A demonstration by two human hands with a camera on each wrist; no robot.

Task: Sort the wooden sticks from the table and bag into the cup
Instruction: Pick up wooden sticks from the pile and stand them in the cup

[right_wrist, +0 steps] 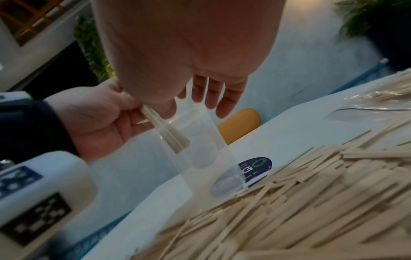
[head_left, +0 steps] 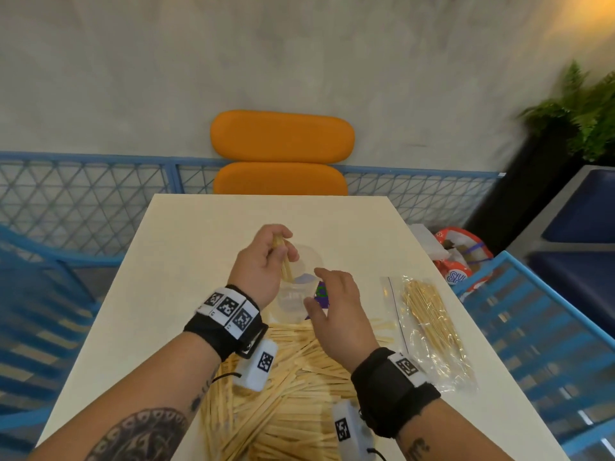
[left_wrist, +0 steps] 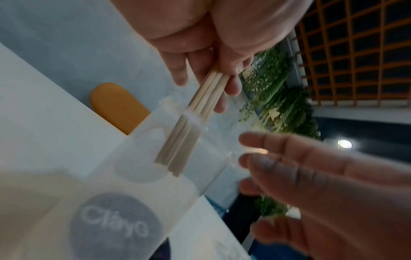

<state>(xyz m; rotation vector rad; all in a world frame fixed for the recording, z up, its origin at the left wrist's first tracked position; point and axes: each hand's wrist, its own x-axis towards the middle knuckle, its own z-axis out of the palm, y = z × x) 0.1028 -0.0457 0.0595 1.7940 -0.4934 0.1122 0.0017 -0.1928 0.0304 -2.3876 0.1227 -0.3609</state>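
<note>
A clear plastic cup (head_left: 301, 287) (left_wrist: 142, 176) (right_wrist: 200, 149) stands in the middle of the white table (head_left: 199, 234). My left hand (head_left: 266, 257) (left_wrist: 213, 58) pinches a small bundle of wooden sticks (head_left: 285, 262) (left_wrist: 193, 123) (right_wrist: 169, 137), whose lower ends reach down inside the cup. My right hand (head_left: 332, 307) (left_wrist: 311, 184) (right_wrist: 195, 70) hovers beside the cup's right side, fingers spread and holding nothing. A big loose pile of flat wooden sticks (head_left: 286, 387) (right_wrist: 300, 202) covers the near table. A clear zip bag of thin sticks (head_left: 432, 324) lies at the right.
An orange chair (head_left: 281, 151) stands behind the far table edge. Blue mesh railing (head_left: 83, 194) runs along the back and blue slatted chairs (head_left: 549, 327) flank the table. A red-and-white bag (head_left: 462, 254) sits past the right edge, near a dark planter with a fern (head_left: 579, 104).
</note>
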